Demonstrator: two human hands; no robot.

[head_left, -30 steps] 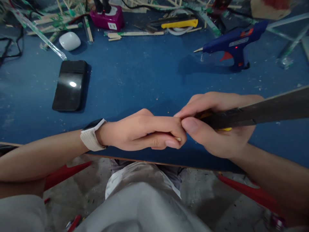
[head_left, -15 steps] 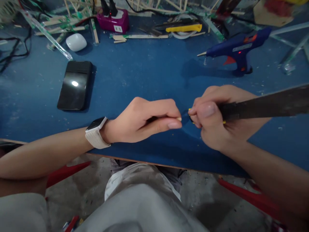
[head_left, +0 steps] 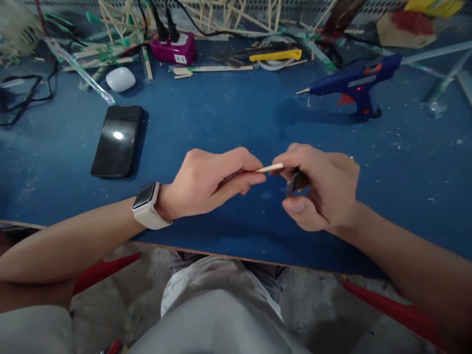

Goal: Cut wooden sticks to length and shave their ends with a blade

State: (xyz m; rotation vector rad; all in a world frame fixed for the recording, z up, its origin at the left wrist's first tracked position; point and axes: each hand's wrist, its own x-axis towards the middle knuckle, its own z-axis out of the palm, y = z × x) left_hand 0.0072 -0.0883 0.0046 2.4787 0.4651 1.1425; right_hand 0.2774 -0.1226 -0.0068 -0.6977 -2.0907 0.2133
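Note:
My left hand (head_left: pixel 221 179), with a smartwatch (head_left: pixel 145 195) on its wrist, is closed in a pinch on a thin pale wooden stick (head_left: pixel 272 167). The stick's end pokes out to the right and meets the fingertips of my right hand (head_left: pixel 320 184). Curled in my right hand is a dark-bladed tool (head_left: pixel 295 183) with a bit of yellow on it. It is seen nearly end-on, and most of it is hidden by the fingers. Both hands are above the blue tabletop (head_left: pixel 221 118), near its front edge.
A blue glue gun (head_left: pixel 359 86) stands at the right, its red light lit. A black phone-like device (head_left: pixel 118 142) and a white rounded case (head_left: pixel 120 79) lie left. Behind are a purple power adapter (head_left: pixel 173 49), a yellow-handled cutter (head_left: pixel 276 55) and wooden sticks (head_left: pixel 217 68).
My right hand has turned, swinging the long dark blade from pointing right to nearly end-on, and its fingers have come to the stick. More of the stick now shows beyond my left fingertips.

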